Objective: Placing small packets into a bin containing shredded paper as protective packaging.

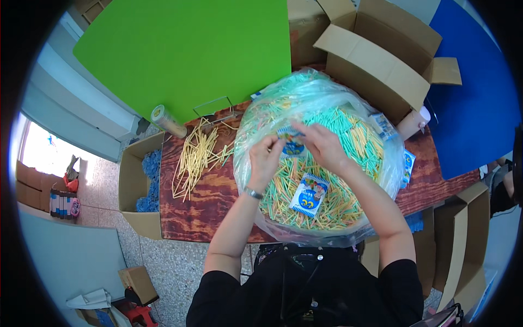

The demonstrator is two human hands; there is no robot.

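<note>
Both my hands are above a large clear plastic bag (256,220) full of thin pastel sticks (338,131) in green, yellow and pink. Between them is a small blue printed packet (294,146). My left hand (265,159) pinches its left edge, fingers closed. The fingers of my right hand (327,148) are bent over its upper right corner, and their tips are partly hidden. Just below, a white and blue packet (309,195) lies flat on the sticks.
Loose yellow sticks (199,158) lie on the wooden table (185,223), beside a clear cylindrical container (168,121). An open cardboard box (376,60) and a pinkish container (414,123) stand at the back right. A box of blue packets (139,185) adjoins the table's left side.
</note>
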